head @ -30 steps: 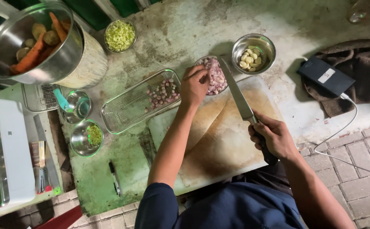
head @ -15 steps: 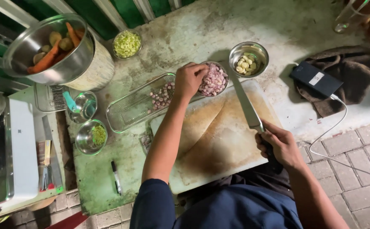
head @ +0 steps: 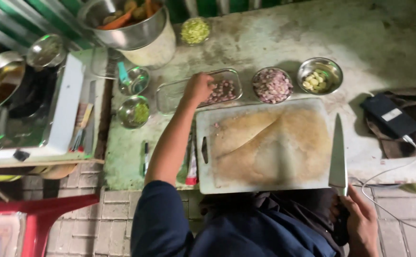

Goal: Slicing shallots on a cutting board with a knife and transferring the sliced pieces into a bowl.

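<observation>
The left hand rests with fingers curled together on the rim of the glass dish, touching the chopped pink pieces heaped at its right end. Knocking that rim could slide the dish into the steel bowl of chopped shallots. The white cutting board is stained brown. The right hand is clamped on the handle of the knife, whose blade lies along the board's right edge and could slip off the counter.
</observation>
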